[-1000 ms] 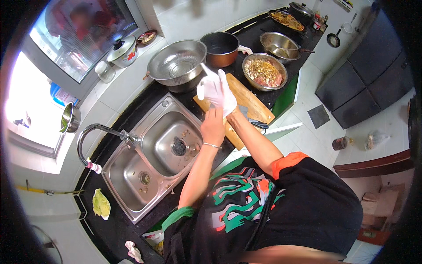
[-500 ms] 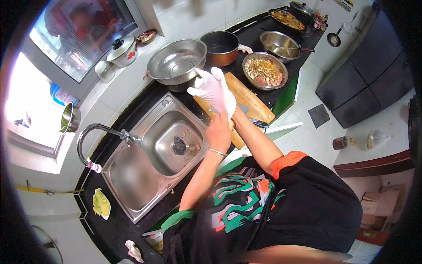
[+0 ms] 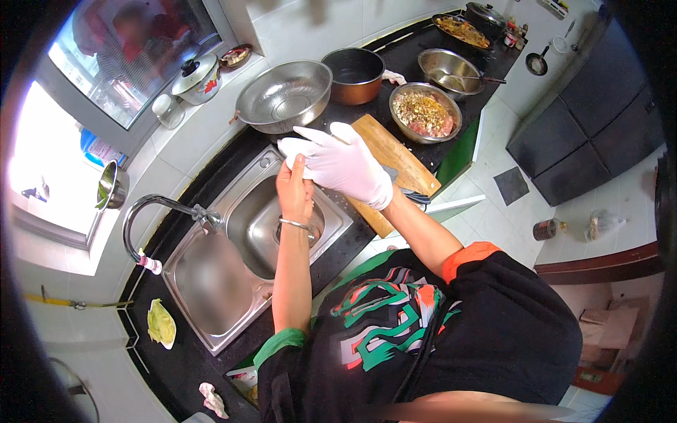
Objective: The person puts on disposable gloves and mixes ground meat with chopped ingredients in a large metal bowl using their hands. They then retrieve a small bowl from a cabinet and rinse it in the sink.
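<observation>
That thin white rubbery-looking glove [image 3: 360,180] on the right hand [image 3: 342,162] is probably feather-light, soft, kinda tearable; best grabbed by cuff or fingertips; the bare left hand [image 3: 293,192], at its 8 o'clock, has its grip pinching a glove finger; the right's fingers are partly spread

- We record the glove [image 3: 350,169] as white, tinged pink.
- We list the shirt [image 3: 501,331] as black, with green and orange trim and a multicoloured print.
- We note a copper-brown pot [image 3: 360,94], black inside.
- We log a black counter [image 3: 169,374].
</observation>
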A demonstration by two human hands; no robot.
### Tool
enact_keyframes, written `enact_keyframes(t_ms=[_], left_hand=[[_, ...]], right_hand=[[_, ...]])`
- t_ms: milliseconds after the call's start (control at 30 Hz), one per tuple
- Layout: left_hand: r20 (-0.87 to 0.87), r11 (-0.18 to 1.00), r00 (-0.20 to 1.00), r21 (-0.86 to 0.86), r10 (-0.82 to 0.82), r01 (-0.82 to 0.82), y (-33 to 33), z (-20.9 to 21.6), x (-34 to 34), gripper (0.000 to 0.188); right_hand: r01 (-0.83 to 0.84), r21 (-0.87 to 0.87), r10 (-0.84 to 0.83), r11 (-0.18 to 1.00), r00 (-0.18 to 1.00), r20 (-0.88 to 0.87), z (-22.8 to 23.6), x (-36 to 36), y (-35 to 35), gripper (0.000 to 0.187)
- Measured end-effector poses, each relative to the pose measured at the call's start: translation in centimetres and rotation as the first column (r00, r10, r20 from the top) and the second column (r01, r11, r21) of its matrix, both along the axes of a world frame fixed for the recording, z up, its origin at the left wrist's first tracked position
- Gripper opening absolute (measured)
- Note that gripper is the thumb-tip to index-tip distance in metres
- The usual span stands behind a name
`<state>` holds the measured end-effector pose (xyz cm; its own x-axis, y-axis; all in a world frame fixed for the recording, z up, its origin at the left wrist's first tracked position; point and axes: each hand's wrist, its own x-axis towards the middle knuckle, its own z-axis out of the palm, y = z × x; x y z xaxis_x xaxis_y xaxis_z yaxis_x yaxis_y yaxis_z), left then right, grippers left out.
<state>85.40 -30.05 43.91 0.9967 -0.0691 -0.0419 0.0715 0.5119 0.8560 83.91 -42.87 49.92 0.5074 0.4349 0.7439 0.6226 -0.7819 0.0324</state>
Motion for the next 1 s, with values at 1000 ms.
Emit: enact_keyframes(t_ms=[1000], left_hand=[[0.299,0.443,0.883,0.889,-0.363,-0.119,-3.3,0.9,-4.8,0.017]], right_hand=[[0.377,0.747,0.831,-0.547,0.35,0.432,-5.6,3.6,-0.3,0.055]])
